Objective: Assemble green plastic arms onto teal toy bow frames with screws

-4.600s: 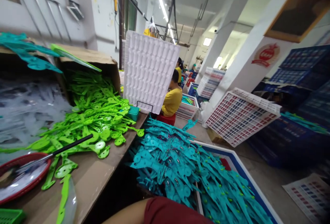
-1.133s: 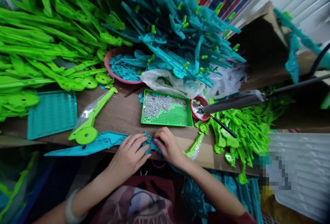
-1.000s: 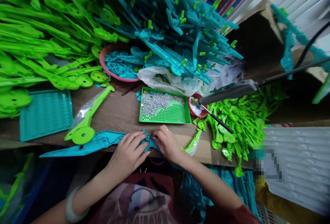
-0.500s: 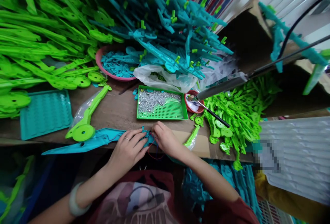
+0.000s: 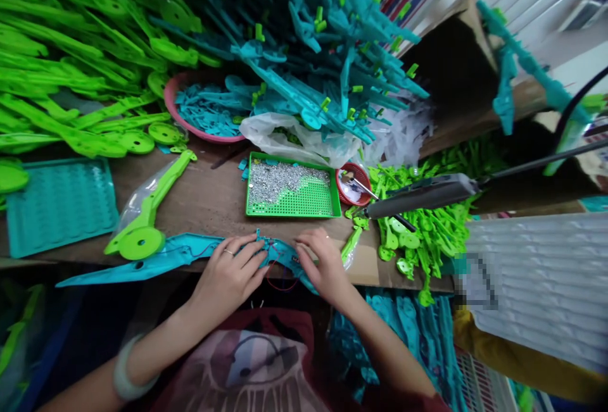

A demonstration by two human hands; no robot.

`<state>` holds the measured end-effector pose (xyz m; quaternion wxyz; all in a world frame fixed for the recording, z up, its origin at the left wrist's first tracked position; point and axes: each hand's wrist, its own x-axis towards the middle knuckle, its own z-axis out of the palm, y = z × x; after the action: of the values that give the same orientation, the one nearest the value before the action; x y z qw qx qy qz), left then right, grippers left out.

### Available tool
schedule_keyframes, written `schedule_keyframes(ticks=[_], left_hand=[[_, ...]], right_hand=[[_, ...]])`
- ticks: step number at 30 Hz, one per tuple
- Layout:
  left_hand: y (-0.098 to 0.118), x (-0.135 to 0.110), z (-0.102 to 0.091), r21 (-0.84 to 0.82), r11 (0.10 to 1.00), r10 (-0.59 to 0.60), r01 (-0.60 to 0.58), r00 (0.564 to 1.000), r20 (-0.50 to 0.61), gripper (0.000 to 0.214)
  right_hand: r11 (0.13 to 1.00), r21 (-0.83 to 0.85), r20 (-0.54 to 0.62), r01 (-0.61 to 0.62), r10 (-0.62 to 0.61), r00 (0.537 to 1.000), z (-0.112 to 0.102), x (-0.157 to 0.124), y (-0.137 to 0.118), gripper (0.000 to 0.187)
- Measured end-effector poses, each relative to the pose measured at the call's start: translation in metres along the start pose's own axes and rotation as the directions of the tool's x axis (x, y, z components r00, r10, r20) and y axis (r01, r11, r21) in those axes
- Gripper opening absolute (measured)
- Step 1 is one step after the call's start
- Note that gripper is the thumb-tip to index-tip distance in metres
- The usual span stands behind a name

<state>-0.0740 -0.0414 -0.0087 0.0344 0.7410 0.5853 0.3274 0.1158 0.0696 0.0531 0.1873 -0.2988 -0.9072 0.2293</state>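
A long blue plastic shell with a pointed left end lies along the near edge of the bench, its hollow side up. Thin red and blue wires run inside it, and a red loop hangs over its near side. My left hand holds the shell near its middle, fingers draped over it beside a small upright blue peg. My right hand is closed at the shell's curved right part, fingertips and thumb at its edge; the fingers partly hide what they touch.
Beyond the shell is a green tray of small metal screws. A grey electric screwdriver hangs at the right, near a red basket. Green parts and blue parts are heaped behind. A bagged green part overlaps the shell's left.
My right hand has moved right along the shell, away from my left hand, uncovering wires inside. The screwdriver has swung slightly. The view has shifted a little.
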Motion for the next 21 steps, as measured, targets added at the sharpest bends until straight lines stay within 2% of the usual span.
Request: schedule_keyframes(ticks=[2,5,8,11,14,16,18,19,21], left_hand=[[-0.001,0.000,-0.001,-0.004,1.000,0.007,-0.007,1.000,0.025,0.021],[-0.003,0.000,-0.003,0.008,1.000,0.003,-0.003,0.998,0.060,0.024],[-0.002,0.001,-0.004,0.024,1.000,0.013,-0.015,0.997,0.076,0.025],[0.002,0.005,-0.006,0.047,0.997,0.053,-0.056,0.996,0.070,0.031],[0.003,0.015,-0.009,0.019,0.981,0.189,-0.191,0.977,0.099,0.039],[0.001,0.022,-0.011,-0.010,0.961,0.274,-0.275,0.952,0.134,0.043],[-0.002,0.030,-0.014,-0.036,0.953,0.302,-0.301,0.939,0.166,0.043],[-0.003,0.034,-0.016,-0.062,0.954,0.301,-0.295,0.936,0.181,0.042],[-0.004,0.042,-0.018,-0.144,0.957,0.279,-0.252,0.938,0.207,0.039]], right_hand=[[0.996,-0.085,0.009,0.041,-0.040,0.999,0.005,-0.008,-0.015,0.022],[0.950,-0.260,0.133,0.175,-0.145,0.980,0.026,-0.017,-0.028,0.026],[0.905,-0.378,0.098,0.195,-0.171,0.980,0.047,-0.025,-0.031,0.025],[0.916,-0.349,0.059,0.198,-0.189,0.980,0.051,-0.035,-0.027,0.031],[0.933,-0.267,-0.016,0.241,-0.254,0.967,0.037,-0.047,-0.018,0.034],[0.968,-0.182,-0.163,0.175,-0.205,0.965,0.022,-0.055,-0.007,0.030],[0.996,-0.092,-0.284,0.019,-0.045,0.958,0.008,-0.058,0.005,0.025],[0.997,-0.052,-0.294,-0.054,0.036,0.955,0.002,-0.058,0.011,0.022],[0.991,0.026,-0.191,-0.132,0.135,0.972,-0.005,-0.054,0.020,0.029]])
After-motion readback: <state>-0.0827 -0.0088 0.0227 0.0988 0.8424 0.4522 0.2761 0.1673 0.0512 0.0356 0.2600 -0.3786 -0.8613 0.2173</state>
